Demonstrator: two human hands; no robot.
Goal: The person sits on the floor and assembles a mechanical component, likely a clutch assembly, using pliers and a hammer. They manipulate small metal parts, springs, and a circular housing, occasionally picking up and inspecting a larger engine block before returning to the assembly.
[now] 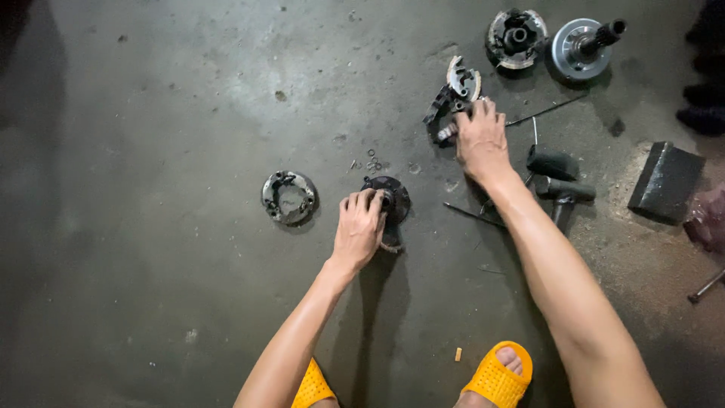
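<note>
Head view: the left hand (359, 230) sits near the centre of the frame, fingers curled together over the top of a dark round clutch hub (390, 199) that rests on the concrete floor (151, 113); the right hand (480, 142) reaches out at about one o'clock from it, fingertips pinched on a small dark metal part (447, 130) in a loose cluster just below a curved brake-shoe piece (463, 78).

Risk, as I judge it: small washers and clips (371, 162) lie loose at twelve o'clock of the hub; a sweep of either wrist could scatter them into the grime; the hub, steadied by one hand only, could tip or roll; a foot in the yellow sandals (498, 378) at six o'clock could shift onto stray bits.

Containers: none in sight; a ring plate (288, 198) at nine o'clock, two round assemblies (551, 41) at one o'clock, and a hammer (563, 190) at three o'clock all lie bare on the floor.
</note>
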